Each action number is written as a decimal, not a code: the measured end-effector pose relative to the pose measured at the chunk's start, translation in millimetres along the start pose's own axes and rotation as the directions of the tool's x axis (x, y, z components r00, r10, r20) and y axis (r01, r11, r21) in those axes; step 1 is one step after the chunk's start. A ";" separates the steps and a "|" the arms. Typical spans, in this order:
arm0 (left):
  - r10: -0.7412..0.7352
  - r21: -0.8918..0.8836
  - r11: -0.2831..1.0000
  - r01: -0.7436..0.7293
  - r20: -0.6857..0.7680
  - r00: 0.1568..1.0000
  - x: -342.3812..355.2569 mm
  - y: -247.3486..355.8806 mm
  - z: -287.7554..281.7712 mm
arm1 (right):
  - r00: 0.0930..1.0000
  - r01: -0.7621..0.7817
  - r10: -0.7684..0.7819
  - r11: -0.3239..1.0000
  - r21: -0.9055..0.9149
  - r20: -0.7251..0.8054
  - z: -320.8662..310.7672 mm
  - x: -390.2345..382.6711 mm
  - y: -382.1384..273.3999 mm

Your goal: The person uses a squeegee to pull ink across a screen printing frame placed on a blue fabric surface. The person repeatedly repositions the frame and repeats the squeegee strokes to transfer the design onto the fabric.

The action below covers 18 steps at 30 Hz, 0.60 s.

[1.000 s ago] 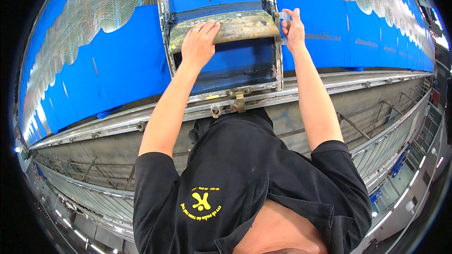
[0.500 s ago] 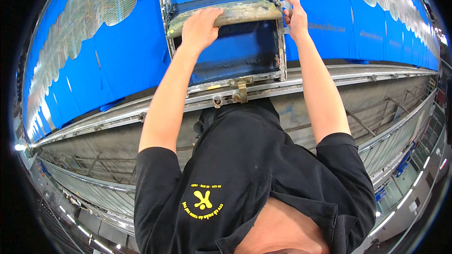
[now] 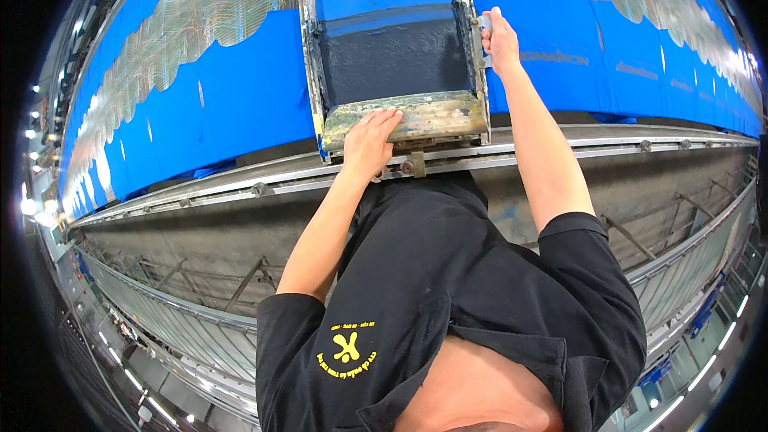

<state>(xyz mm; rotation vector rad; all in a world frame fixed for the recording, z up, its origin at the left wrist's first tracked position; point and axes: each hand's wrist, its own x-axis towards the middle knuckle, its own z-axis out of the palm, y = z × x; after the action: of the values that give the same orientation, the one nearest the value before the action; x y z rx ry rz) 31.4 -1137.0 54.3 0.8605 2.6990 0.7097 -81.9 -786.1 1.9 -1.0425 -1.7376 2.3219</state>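
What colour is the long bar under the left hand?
The bar under the left hand is blotchy tan and grey-green, best seen in the head view.

The left hand (image 3: pixel 370 144) brought the squeegee (image 3: pixel 440 118) from the middle of the frame (image 3: pixel 309 48) to its near end, and dark ink (image 3: pixel 396 60) spread beyond it.

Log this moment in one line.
left hand: on bar | right hand: holding handle beside frame | bar: at frame's near end | dark paste: beyond bar, inside frame
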 end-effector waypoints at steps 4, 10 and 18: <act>0.037 0.046 0.998 -0.036 -0.019 0.999 -3.4 4.0 1.9 | 1.000 0.006 -0.006 1.000 0.015 0.006 -3.0 2.1 1.4; 0.109 0.078 0.990 -0.118 0.109 0.988 33.4 -10.1 -43.0 | 1.000 -0.008 0.009 1.000 -0.029 0.024 -0.9 -3.2 -3.0; 0.100 0.136 0.986 -0.097 -0.017 0.995 169.0 -58.0 -85.4 | 0.998 -0.062 0.062 0.998 0.011 -0.032 0.5 -1.2 -1.9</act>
<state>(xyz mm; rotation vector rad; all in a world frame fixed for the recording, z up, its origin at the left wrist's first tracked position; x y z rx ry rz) -162.1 -1110.7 87.8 1.0296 2.7678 0.5649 -81.9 -786.3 4.2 -1.1421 -1.7036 2.3335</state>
